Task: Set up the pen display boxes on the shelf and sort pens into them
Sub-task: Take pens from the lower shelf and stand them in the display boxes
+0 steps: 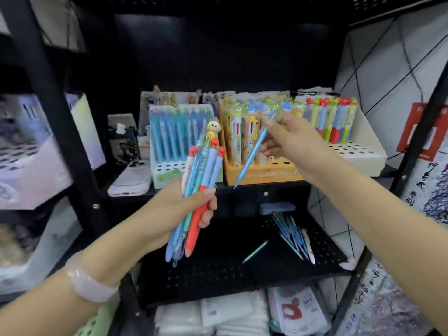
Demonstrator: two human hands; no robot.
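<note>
Black metal shelf [242, 187], three display boxes standing on it. My left hand [184, 209] grips a mixed bundle of pens [198, 190]; my right hand [288, 139] pinches one blue pen [252, 151] before the orange box [261, 173]. I'd worry the loose bundle slips and scatters.

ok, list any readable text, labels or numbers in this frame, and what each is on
Nothing can be read.
Orange display box: strip of print along the front, blurred.
Green-white display box: green front label, blurred.
Red sign on the right wall: pale characters, unreadable.
Wall poster at right: dark brush-style characters, not legible.
Packets on the bottom shelf: small print, too small.
</note>
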